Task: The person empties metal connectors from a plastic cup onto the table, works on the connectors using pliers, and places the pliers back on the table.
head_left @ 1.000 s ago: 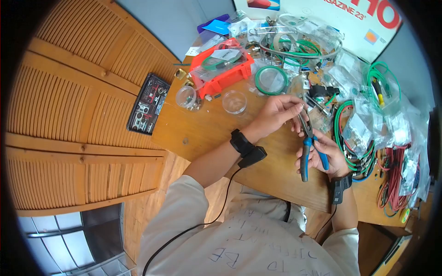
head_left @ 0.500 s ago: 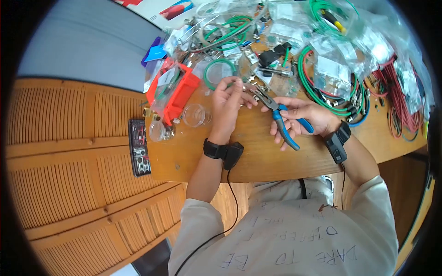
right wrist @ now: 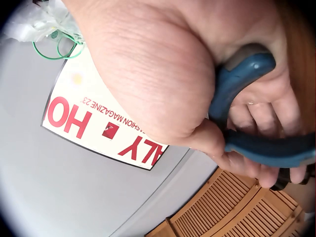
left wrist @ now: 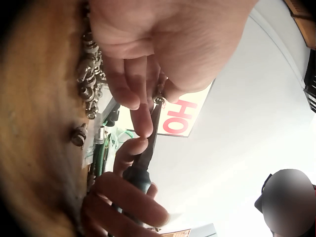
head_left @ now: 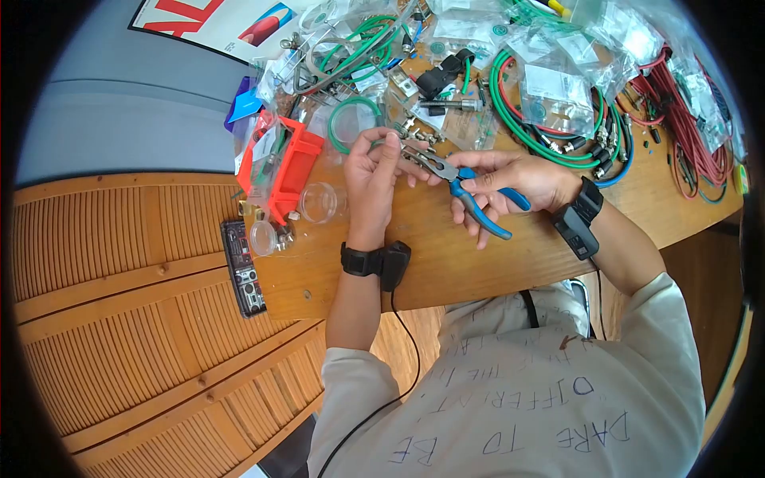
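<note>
Blue-handled pliers [head_left: 478, 209] lie across the right hand [head_left: 518, 187], whose thumb and fingers grip them near the pivot; the handles stand apart. In the right wrist view the blue handles [right wrist: 266, 148] cross the palm. The left hand [head_left: 373, 179] pinches a small metal connector [left wrist: 159, 100] between thumb and fingertips, and the plier tips are at it in the left wrist view. Whether the plier jaws clamp it, I cannot tell. Several metal connectors [left wrist: 88, 89] lie on the table beside the left hand.
A red bin [head_left: 296, 171] and round clear containers [head_left: 319, 202] stand left of the hands. Behind are plastic bags, a wire rack and coiled green cables [head_left: 510, 111]. Red cables [head_left: 677, 119] lie at the right. The wooden table's front edge [head_left: 430, 299] is near the person.
The head view has turned, shifting the scene. The pliers now lie more level, with their tips close to the left fingertips. Both hands keep their holds.
</note>
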### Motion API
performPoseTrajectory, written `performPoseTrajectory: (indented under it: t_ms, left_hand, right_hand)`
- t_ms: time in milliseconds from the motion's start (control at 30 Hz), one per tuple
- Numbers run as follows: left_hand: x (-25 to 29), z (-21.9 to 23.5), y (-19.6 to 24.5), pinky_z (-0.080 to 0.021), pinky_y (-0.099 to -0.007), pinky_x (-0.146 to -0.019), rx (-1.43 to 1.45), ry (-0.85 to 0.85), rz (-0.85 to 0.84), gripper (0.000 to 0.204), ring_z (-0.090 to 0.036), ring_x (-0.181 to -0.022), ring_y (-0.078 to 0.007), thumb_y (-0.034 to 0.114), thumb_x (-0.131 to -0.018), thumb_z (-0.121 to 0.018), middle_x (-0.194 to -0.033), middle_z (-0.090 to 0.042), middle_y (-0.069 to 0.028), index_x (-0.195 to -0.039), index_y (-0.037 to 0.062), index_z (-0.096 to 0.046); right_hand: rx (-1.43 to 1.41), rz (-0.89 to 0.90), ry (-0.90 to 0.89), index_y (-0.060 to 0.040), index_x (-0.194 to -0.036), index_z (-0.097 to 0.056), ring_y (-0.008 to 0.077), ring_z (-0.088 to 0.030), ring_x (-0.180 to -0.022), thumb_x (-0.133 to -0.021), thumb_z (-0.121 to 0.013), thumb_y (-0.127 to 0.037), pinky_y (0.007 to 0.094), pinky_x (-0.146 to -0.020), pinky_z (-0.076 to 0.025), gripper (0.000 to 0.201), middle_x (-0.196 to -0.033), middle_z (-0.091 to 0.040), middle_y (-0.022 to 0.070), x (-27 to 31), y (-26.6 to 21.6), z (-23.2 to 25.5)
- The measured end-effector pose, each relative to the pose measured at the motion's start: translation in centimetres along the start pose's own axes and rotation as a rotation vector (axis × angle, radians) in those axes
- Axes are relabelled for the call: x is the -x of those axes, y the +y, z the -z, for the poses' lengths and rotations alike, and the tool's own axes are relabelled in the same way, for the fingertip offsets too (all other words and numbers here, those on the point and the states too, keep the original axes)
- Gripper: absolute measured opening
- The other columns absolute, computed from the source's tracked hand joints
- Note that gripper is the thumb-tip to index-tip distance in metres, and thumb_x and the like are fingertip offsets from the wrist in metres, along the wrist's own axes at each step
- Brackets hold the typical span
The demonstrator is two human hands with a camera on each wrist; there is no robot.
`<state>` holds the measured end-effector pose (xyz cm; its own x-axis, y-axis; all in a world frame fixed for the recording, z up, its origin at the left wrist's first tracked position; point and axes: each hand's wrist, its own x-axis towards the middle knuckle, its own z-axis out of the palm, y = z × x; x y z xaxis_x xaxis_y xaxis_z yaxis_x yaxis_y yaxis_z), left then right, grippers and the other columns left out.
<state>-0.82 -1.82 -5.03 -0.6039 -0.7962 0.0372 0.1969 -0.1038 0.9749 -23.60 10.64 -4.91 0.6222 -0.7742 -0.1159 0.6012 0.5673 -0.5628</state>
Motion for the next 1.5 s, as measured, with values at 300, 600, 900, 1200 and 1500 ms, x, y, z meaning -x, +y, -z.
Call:
performPoseTrajectory:
  t_ms: [300,600,900,1200,1500]
  left_hand:
    - [0.07,-0.07,-0.03,-0.051,-0.0268,-0.059,-0.033,0.006,-0.005,0.025,-0.075,-0.071,-0.0189,0.026,-0.112,-0.058,-0.11,-0.076,-0.0247,-0.123,0.0042,-0.056]
    - [0.01,-0.41,0.04,-0.051,-0.0265,-0.059,-0.014,0.027,-0.024,0.027,-0.076,-0.072,-0.0199,0.022,-0.107,-0.067,-0.113,-0.078,-0.0224,-0.121,0.0005,-0.057]
    - [0.11,0.2,0.65,-0.051,-0.0249,-0.062,-0.039,0.108,-0.054,0.03,-0.069,-0.071,-0.0144,0.02,-0.109,-0.063,-0.113,-0.076,-0.0163,-0.131,-0.0002,-0.06]
    - [0.35,-0.07,0.34,-0.041,-0.0235,-0.057,0.017,-0.02,-0.016,0.025,-0.052,-0.062,-0.0104,0.017,-0.11,-0.06,-0.094,-0.063,-0.0056,-0.127,-0.0008,-0.061]
    - [0.39,0.11,0.38,-0.036,-0.0223,-0.056,-0.026,-0.047,-0.03,0.022,-0.049,-0.061,-0.0084,0.018,-0.11,-0.06,-0.092,-0.063,-0.0054,-0.122,0.0,-0.063]
  right_hand:
    - [-0.032,0.01,0.029,-0.0109,-0.141,-0.045,0.0261,-0.069,-0.087,-0.111,-0.057,-0.018,0.0431,-0.065,-0.059,0.033,-0.1,-0.064,0.0126,-0.29,0.52,0.84]
    - [-0.085,0.011,0.038,-0.0133,-0.143,-0.045,0.0249,-0.068,-0.086,-0.111,-0.057,-0.017,0.0412,-0.062,-0.057,0.034,-0.097,-0.064,0.0113,-0.13,0.38,0.83]
    - [-0.018,0.047,-0.027,-0.0053,-0.149,-0.049,0.0275,-0.074,-0.092,-0.112,-0.053,-0.016,0.0498,-0.077,-0.065,0.039,-0.103,-0.068,0.014,-0.2,0.01,0.36]
    - [0.032,0.032,-0.038,-0.0048,-0.155,-0.044,0.0325,-0.075,-0.104,-0.113,-0.052,-0.019,0.0535,-0.086,-0.064,0.045,-0.117,-0.071,0.0207,0.19,-0.29,-0.1]
    - [0.025,0.024,-0.045,-0.0042,-0.155,-0.044,0.0331,-0.076,-0.104,-0.113,-0.051,-0.018,0.0536,-0.086,-0.064,0.046,-0.119,-0.071,0.0224,0.14,-0.35,0.02]
